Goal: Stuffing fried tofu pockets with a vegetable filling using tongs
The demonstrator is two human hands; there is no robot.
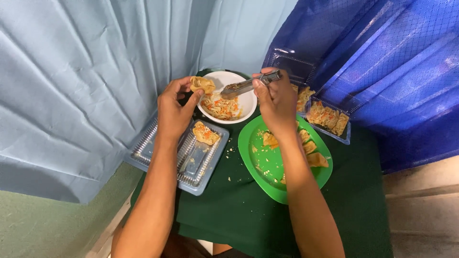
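The left hand (173,111) is pinching a folded pastry shell (202,84) in a clenched grip just over the white bowl (248,102) of shredded filling, while the right hand (277,102) is gripping a metal spoon (244,87) with its tip in that bowl. Judging by how things lie, the work is partway along: one filled piece (205,133) is lying in the clear tray (191,165), and several unfilled pieces are waiting on the green plate (260,167).

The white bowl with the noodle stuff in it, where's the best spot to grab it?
Probably the near rim of the white bowl, coming from the person's side. That edge faces the person and is bare. The filling lies inside, the spoon in the right hand crosses the top, and the left hand holds a stuffed pocket at its left.
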